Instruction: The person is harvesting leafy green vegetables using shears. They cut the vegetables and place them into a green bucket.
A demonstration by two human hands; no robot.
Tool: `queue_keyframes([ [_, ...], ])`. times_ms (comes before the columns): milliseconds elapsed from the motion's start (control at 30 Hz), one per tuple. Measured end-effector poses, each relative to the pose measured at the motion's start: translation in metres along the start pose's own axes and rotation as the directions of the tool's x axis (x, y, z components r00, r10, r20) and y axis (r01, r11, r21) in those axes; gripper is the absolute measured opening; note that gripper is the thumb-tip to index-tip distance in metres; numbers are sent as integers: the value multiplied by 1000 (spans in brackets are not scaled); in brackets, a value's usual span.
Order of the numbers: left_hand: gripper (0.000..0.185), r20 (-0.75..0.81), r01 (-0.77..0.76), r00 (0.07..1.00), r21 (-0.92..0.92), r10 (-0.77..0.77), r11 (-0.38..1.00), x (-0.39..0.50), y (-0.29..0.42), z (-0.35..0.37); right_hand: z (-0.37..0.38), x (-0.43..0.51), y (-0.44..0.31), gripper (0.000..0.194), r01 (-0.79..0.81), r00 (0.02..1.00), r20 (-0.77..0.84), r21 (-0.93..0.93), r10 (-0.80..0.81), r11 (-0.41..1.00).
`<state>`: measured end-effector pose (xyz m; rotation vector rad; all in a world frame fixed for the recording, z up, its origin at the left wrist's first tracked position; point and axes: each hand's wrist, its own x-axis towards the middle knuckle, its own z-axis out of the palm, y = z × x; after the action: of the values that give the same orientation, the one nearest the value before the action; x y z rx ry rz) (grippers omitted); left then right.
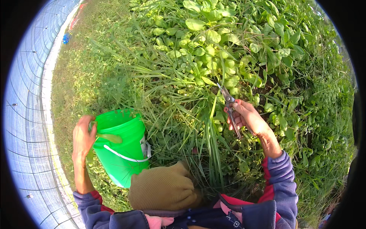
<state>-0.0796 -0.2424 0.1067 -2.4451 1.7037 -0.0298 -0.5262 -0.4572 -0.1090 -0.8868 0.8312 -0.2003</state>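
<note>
Pruning shears with reddish handles rest in my right hand, over the weedy plot; the pointed blades face up and left. The blades look slightly parted, with the tip near low leaves. At the left, my left hand is beside the rim of a bright green plastic bucket. Between its fingers is a leafy green, with one pale leaf sticking out across the bucket's outer wall. The bucket tilts a little, its white handle hanging down the near side. Its bottom inside is hidden.
Broad-leaved greens grow thickly ahead and to the right. Long grass blades stand between bucket and shears. My bent knee in ribbed brown cloth is close to the bucket. A translucent greenhouse wall curves along the left.
</note>
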Motion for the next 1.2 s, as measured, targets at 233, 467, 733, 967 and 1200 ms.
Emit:
queue_keyframes([
  [233, 11, 204, -149, 969, 25, 141, 988, 58, 11, 11, 9, 7, -21, 35, 50, 999, 9, -17, -50, 999],
  [467, 13, 487, 207, 871, -250, -62, 946, 77, -48, 3, 12, 20, -21, 39, 7, 1000, -19, -24, -8, 1000],
  [733, 26, 628, 337, 767, -220, -131, 916, 11, -43, 28, 8, 20, -15, 37, 33, 999, 2, -14, -33, 999],
  [967, 36, 429, 352, 831, 84, -353, 932, -133, -67, 11, 15, 26, -2, 37, 14, 998, 56, -4, -14, 1000],
  [1200, 79, -61, 861, 502, 128, -863, 492, -206, -173, 49, 18, 27, 1, 36, 30, 998, 49, -18, -30, 999],
])
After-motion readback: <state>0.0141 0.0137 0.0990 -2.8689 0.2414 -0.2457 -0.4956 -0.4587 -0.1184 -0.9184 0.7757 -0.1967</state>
